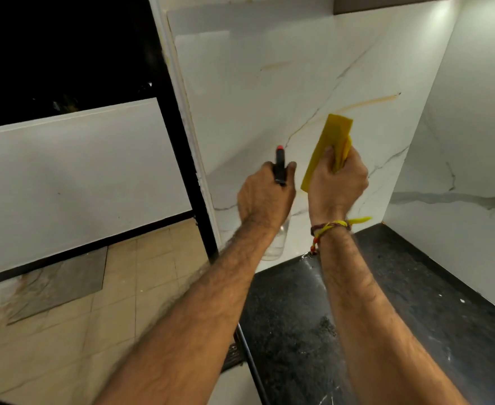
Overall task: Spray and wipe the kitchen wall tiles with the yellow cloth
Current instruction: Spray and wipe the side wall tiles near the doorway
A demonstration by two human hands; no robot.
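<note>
My left hand (265, 194) grips a spray bottle (280, 168) with a black head and a red nozzle tip that points at the white marble-look wall tiles (269, 83). The bottle's clear body hangs below my wrist. A folded yellow cloth (329, 144) is held in my right hand (338, 182), raised close to the tiles just right of the bottle. Whether the cloth touches the wall I cannot tell. Faint orange streaks cross the tile above the cloth.
A black speckled counter (401, 287) runs below the tiles, wet in places. The tiled side wall (468, 127) meets it on the right. A black door frame (182, 141) stands left of the tiles, with beige floor tiles (100, 302) beyond.
</note>
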